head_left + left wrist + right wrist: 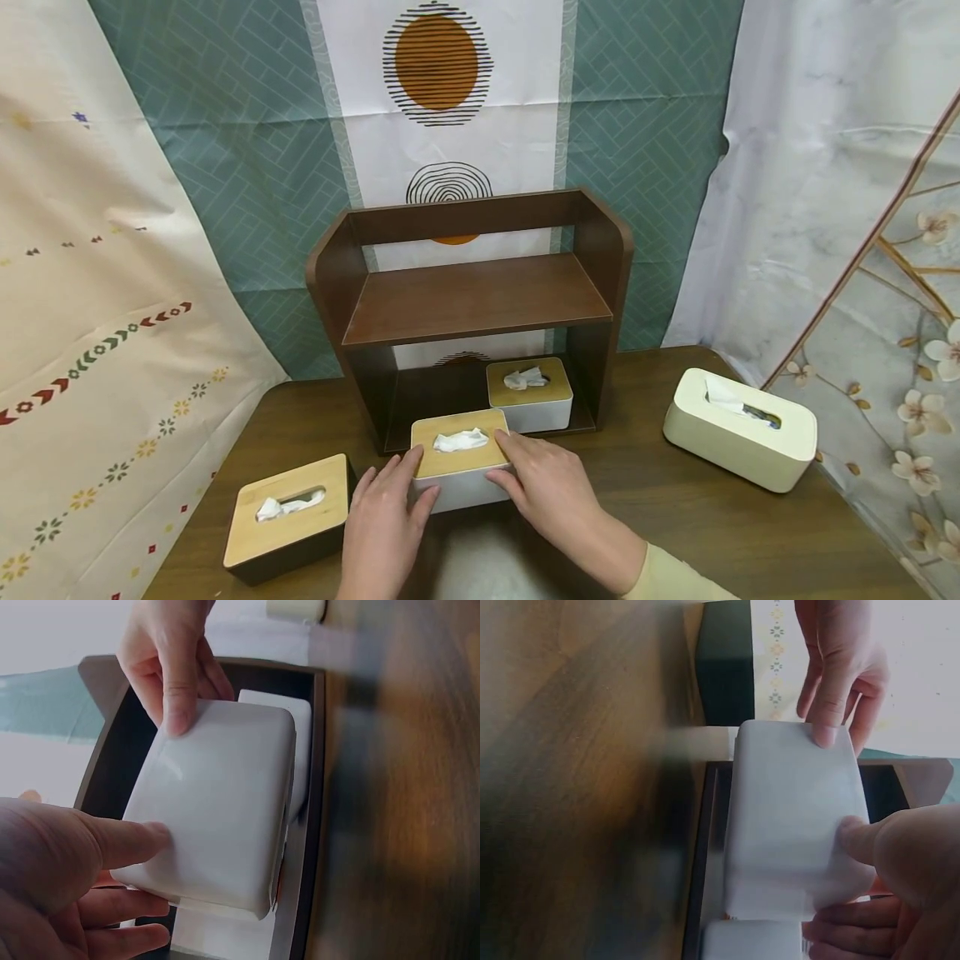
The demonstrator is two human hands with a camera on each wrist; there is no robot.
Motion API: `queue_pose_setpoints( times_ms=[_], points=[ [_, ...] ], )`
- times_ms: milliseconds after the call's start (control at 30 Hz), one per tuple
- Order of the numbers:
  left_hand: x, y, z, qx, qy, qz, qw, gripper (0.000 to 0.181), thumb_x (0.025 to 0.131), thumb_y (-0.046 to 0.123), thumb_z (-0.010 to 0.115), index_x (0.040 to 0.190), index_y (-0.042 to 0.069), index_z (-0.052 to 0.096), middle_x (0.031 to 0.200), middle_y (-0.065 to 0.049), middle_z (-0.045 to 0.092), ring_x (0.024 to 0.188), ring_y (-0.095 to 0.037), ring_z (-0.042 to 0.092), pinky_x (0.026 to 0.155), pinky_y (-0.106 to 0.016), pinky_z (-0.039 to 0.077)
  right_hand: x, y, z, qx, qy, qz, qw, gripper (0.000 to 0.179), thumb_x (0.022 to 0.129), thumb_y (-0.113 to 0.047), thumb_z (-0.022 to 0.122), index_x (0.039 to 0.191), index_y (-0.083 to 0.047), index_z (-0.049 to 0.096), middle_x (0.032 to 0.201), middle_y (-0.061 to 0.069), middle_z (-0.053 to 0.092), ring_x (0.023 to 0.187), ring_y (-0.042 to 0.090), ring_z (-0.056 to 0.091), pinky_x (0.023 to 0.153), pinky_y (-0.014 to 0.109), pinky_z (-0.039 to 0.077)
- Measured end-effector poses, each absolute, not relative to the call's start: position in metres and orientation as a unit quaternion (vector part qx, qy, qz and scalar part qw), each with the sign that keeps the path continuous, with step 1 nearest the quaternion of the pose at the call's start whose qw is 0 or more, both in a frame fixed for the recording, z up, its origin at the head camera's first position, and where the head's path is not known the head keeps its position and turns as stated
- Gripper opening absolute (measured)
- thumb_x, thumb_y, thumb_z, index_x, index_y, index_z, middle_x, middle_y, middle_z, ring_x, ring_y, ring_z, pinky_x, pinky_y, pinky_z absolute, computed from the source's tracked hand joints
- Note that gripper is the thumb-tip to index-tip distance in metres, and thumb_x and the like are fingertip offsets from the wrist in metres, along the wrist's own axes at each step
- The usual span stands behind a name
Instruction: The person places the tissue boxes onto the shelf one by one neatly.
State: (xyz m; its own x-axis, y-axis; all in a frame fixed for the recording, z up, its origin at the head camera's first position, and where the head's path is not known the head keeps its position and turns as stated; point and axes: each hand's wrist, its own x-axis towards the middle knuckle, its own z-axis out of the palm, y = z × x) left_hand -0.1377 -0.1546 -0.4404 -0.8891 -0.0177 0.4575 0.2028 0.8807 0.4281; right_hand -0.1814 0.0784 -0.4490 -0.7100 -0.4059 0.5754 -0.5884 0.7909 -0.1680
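Both hands grip a white tissue box (459,490) with a light wooden lid, one at each end. Its white front face (214,799) shows large in the left wrist view, with a thumb pressed on each side. My left hand (384,518) has its thumb on the front and its fingers around the left end. At the other end, my right hand (553,490) holds likewise, fingertips over the lid's edge. The box is at the front of the lower shelf in the head view. Just behind it, to the right, a similar white tissue box (538,415) sits on that shelf.
The brown two-tier shelf (480,296) stands at the table's back. A dark tissue box with a wooden lid (292,529) lies left of my left hand. Far right on the wooden table (660,542) is a cream tissue box (731,442). Patterned cloths hang around the table.
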Motion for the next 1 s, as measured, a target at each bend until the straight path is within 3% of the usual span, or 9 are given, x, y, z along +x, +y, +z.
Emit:
queue_pose_setpoints(
  times_ms=[200,400,567,633,733,1000],
  points=[
    [-0.141,-0.163,-0.441,-0.036,-0.941,-0.242,0.235,0.062,0.086,0.01,0.096,0.143,0.002,0.071,0.136,-0.021,0.075,0.127,-0.042,0.071,0.117,-0.069,0.04,-0.191,0.066,-0.449,0.295,-0.897,0.171,0.281,0.054,0.098,-0.04,0.086,0.137,-0.004,0.075,0.123,0.01,0.081,0.104,0.026,0.08,0.083,0.045,0.065],
    [-0.149,-0.167,-0.443,-0.017,-0.936,-0.255,0.241,0.064,0.086,0.006,0.095,0.144,-0.001,0.069,0.133,-0.023,0.076,0.121,-0.043,0.074,0.115,-0.066,0.044,-0.203,0.058,-0.446,0.306,-0.889,0.181,0.289,0.056,0.098,-0.033,0.087,0.143,-0.004,0.072,0.132,0.017,0.077,0.115,0.033,0.077,0.093,0.05,0.064],
    [-0.158,-0.168,-0.446,0.001,-0.931,-0.264,0.251,0.063,0.088,0.009,0.094,0.145,0.0,0.069,0.132,-0.024,0.076,0.113,-0.046,0.075,0.097,-0.063,0.057,-0.217,0.055,-0.443,0.32,-0.884,0.168,0.298,0.055,0.097,-0.031,0.088,0.142,-0.005,0.073,0.133,0.018,0.077,0.124,0.037,0.073,0.103,0.053,0.059],
    [-0.162,-0.168,-0.448,0.009,-0.93,-0.268,0.251,0.063,0.089,0.011,0.094,0.146,0.0,0.068,0.135,-0.024,0.074,0.115,-0.047,0.075,0.092,-0.063,0.059,-0.223,0.054,-0.442,0.326,-0.882,0.162,0.298,0.053,0.097,-0.032,0.088,0.141,-0.005,0.074,0.131,0.017,0.077,0.127,0.038,0.07,0.108,0.056,0.056],
    [-0.169,-0.167,-0.451,0.019,-0.93,-0.275,0.241,0.065,0.091,0.012,0.092,0.149,0.0,0.066,0.142,-0.025,0.07,0.122,-0.046,0.073,0.095,-0.063,0.06,-0.232,0.053,-0.442,0.334,-0.881,0.158,0.296,0.051,0.098,-0.032,0.088,0.14,-0.005,0.074,0.13,0.017,0.078,0.131,0.04,0.068,0.113,0.058,0.051],
    [-0.193,-0.164,-0.458,0.009,-0.92,-0.298,0.253,0.065,0.094,0.008,0.089,0.152,-0.002,0.061,0.152,-0.027,0.063,0.13,-0.047,0.068,0.098,-0.065,0.058,-0.249,0.052,-0.446,0.328,-0.884,0.161,0.293,0.05,0.098,-0.03,0.087,0.138,-0.004,0.075,0.129,0.017,0.079,0.13,0.042,0.068,0.112,0.055,0.052]
  ],
)
